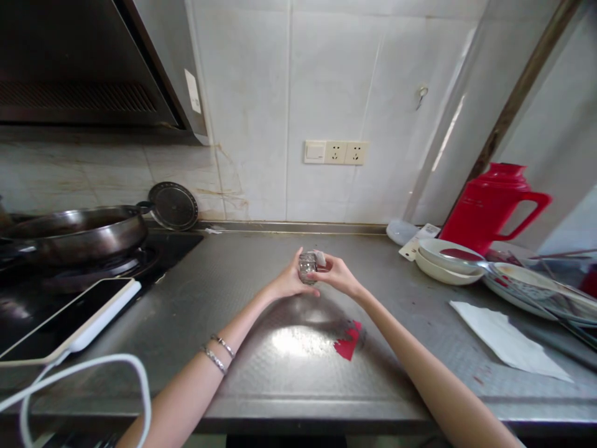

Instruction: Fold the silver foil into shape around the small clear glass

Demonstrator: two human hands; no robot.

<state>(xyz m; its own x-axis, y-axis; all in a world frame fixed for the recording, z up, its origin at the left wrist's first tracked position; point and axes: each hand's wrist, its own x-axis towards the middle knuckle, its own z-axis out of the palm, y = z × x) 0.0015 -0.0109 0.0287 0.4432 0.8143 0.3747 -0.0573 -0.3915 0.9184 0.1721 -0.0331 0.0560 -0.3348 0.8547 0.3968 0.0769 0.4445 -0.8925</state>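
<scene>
A small, clear-grey glass jar with a patterned side (307,266) is held up over the steel counter in front of me. My left hand (290,278) grips it from the left, thumb and fingers curved round it. My right hand (339,274) is closed at the jar's right side, its fingertips touching the glass. Between those fingers shows a small white piece (320,257) that looks like folded tissue, pressed near the jar's upper right edge. What lies inside the jar cannot be made out.
A torn red scrap (348,341) lies on the counter (308,379) below my hands. On the right are a white paper napkin (506,336), stacked bowls (448,274), plates and a red thermos (487,208). Leftward, a phone (65,320) with a white cable and a pan (79,239) on the stove.
</scene>
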